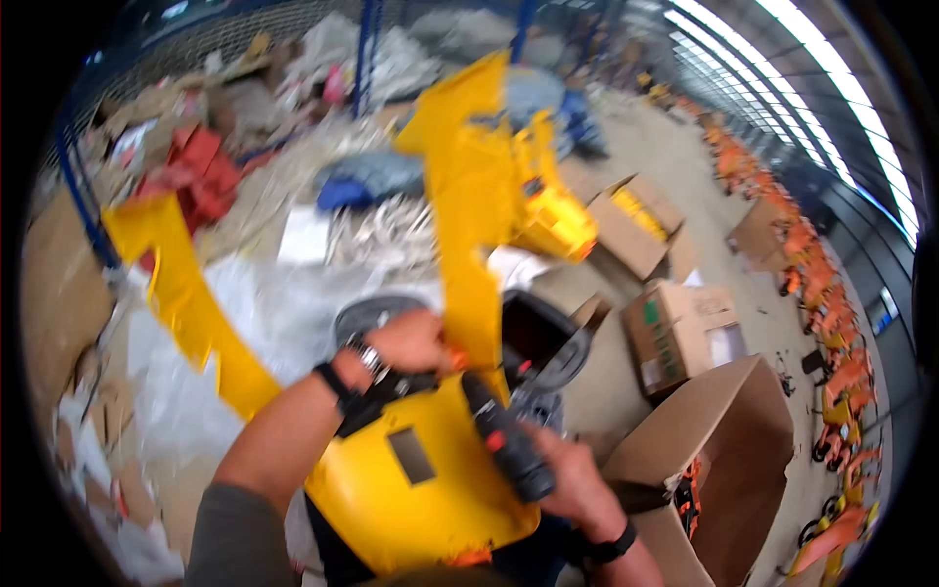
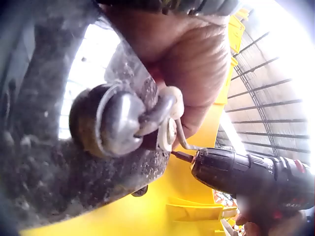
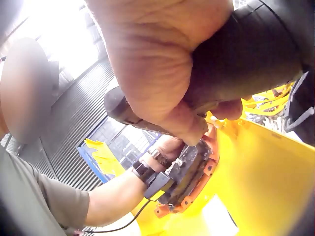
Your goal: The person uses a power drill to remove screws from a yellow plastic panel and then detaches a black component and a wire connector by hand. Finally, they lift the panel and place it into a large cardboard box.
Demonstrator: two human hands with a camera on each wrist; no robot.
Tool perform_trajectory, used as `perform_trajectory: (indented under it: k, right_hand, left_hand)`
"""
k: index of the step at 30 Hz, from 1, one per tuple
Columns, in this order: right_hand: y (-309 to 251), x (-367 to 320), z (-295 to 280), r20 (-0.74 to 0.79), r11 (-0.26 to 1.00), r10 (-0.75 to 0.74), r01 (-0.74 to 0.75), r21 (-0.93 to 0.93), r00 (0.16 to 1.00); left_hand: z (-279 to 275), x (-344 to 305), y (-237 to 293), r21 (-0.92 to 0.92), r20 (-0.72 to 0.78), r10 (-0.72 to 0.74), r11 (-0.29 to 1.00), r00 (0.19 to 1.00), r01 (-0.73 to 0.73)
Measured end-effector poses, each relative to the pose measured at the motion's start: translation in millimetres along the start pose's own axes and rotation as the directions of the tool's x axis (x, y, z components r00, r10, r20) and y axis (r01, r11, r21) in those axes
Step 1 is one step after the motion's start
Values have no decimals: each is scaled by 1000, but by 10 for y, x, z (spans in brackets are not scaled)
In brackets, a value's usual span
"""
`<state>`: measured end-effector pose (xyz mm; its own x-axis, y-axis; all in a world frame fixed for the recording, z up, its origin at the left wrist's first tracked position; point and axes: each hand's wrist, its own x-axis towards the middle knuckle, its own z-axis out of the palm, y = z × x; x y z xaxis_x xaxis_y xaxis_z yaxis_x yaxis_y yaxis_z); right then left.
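Note:
My right hand [image 1: 577,479] grips a black cordless drill [image 1: 509,440]. In the left wrist view, the drill's bit [image 2: 183,156] reaches right up to a small metal fitting [image 2: 172,105] at the edge of a dark, scuffed part [image 2: 44,167]. A rounded black knob [image 2: 115,120] sits beside that fitting. My left hand [image 1: 406,342] has its fingers bent over the dark part's edge, close to the fitting, with the fingertips hidden. Under both hands lies a large yellow plastic body [image 1: 421,470] with a rectangular opening. An orange rim [image 3: 211,167] borders the dark part in the right wrist view.
A tall yellow panel [image 1: 474,225] rises just beyond my hands, and another yellow strip [image 1: 186,274] extends left. An open cardboard box [image 1: 734,460] stands at right, near a smaller carton [image 1: 685,328]. Plastic sheeting [image 1: 196,333] covers floor at left; orange machines [image 1: 831,323] line the far right.

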<state>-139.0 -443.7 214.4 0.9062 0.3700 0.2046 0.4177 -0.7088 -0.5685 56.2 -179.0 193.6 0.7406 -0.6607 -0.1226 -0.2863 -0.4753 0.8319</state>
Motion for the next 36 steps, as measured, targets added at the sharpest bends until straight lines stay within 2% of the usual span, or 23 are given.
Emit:
perform_trajectory:
  k: [1,2,4,7,10,16,27,33,36]
  right_hand:
    - [6,-19,-7,33,999,45,-44,-8,998]
    - [0,-30,-24,53,998,58,-58,7,997]
    - [-72,-38,-135,136,993,114,-117,13,984]
    - [68,-147,-89,117,988,113,-123,88,987]
    - [214,-322,18,60,945,152,-163,285,987]
    - [213,-547,71,91,810,263,-271,520,961]
    - [273,-635,189,98,756,279,-281,591,955]
    - [251,-625,203,92,722,293,-284,631,952]
    - [257,-635,229,85,714,295,-279,642,952]
  left_hand:
    - [18,62,-107,72,-22,-64,995,998,65]
    - [-19,-26,126,98,-52,-110,989,993,115]
    - [31,78,-164,84,-44,-127,988,991,130]
    - [22,33,5,-5,-17,-120,993,993,120]
    - [99,57,-35,32,-105,-117,992,988,121]
    - [193,11,167,72,-206,-130,986,970,147]
    - [241,49,176,-5,-227,-155,987,962,158]
    - [237,68,113,-28,-196,-109,994,974,106]
    - [233,82,44,17,-195,-89,995,977,94]
